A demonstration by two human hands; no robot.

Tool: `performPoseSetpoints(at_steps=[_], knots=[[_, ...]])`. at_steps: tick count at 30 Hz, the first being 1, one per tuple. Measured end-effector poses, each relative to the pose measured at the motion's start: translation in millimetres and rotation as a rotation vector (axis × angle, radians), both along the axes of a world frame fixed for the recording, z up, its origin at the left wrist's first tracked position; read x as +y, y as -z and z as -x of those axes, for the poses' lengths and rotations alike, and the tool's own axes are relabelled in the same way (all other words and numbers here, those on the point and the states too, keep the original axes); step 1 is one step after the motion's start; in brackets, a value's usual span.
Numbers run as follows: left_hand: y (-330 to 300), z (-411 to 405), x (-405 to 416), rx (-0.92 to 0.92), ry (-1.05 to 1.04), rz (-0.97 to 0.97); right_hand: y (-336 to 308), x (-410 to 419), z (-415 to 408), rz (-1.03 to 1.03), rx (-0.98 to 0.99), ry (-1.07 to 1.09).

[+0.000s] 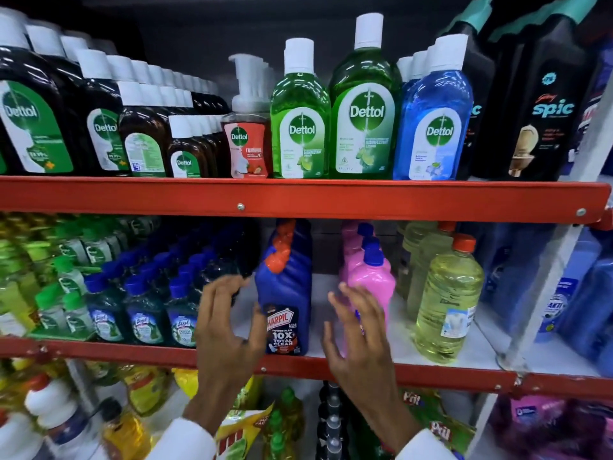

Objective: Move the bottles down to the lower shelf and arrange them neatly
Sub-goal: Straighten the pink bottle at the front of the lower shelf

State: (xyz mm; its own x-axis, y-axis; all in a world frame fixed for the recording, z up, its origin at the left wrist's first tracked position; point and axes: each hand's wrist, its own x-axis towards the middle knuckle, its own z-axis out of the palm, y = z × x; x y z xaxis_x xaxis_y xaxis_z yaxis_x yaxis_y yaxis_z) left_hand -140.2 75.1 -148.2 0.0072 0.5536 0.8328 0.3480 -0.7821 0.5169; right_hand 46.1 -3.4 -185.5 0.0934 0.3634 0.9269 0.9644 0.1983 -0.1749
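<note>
A row of blue Harpic bottles (288, 293) with orange caps stands on the middle shelf (381, 368), running front to back. My left hand (229, 330) hovers just left of the front Harpic bottle, fingers spread, holding nothing. My right hand (360, 333) is open to the right of it, in front of a row of pink bottles (373, 277). On the upper shelf (298, 197) stand green Dettol bottles (363, 117), a blue Dettol bottle (434, 121), a red pump bottle (247, 137) and several brown Dettol bottles (99, 121).
Dark green Lizol bottles (142, 307) crowd the middle shelf left of my hands. Pale yellow bottles (447, 300) stand at its right. Black Spic bottles (544, 94) fill the upper right. A white upright post (547, 260) bounds the bay. Pril packs (431, 423) lie below.
</note>
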Motion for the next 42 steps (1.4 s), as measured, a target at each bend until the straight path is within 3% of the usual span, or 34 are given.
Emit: performPoseSetpoints(at_steps=[4, 6, 9, 12, 29, 32, 35, 38, 40, 42], knots=[[42, 11, 18, 0.123, 0.116, 0.424, 15, 14, 22, 0.501, 0.366, -0.147], [45, 12, 30, 0.233, 0.206, 0.554, 16, 26, 24, 0.663, 0.459, -0.199], [45, 7, 46, 0.38, 0.321, 0.6, 13, 37, 19, 0.778, 0.524, -0.249], [49, 2, 55, 0.408, 0.418, 0.632, 15, 44, 10, 0.832, 0.491, -0.208], [71, -1, 70, 0.44, 0.349, 0.579, 26, 48, 2, 0.822, 0.466, -0.187], [70, -1, 64, 0.395, 0.345, 0.591, 23, 37, 4, 0.811, 0.566, -0.279], [71, -1, 43, 0.143, 0.22, 0.547, 31, 6, -5, 0.649, 0.567, -0.28], [79, -8, 14, -0.062, 0.006, 0.286, 45, -35, -30, 0.404, 0.577, -0.1], [85, -27, -6, -0.049, 0.053, 0.173, 49, -53, -52, 0.323, 0.602, 0.023], [90, -52, -22, 0.039, 0.187, 0.191, 45, -55, -70, 0.325, 0.595, 0.074]])
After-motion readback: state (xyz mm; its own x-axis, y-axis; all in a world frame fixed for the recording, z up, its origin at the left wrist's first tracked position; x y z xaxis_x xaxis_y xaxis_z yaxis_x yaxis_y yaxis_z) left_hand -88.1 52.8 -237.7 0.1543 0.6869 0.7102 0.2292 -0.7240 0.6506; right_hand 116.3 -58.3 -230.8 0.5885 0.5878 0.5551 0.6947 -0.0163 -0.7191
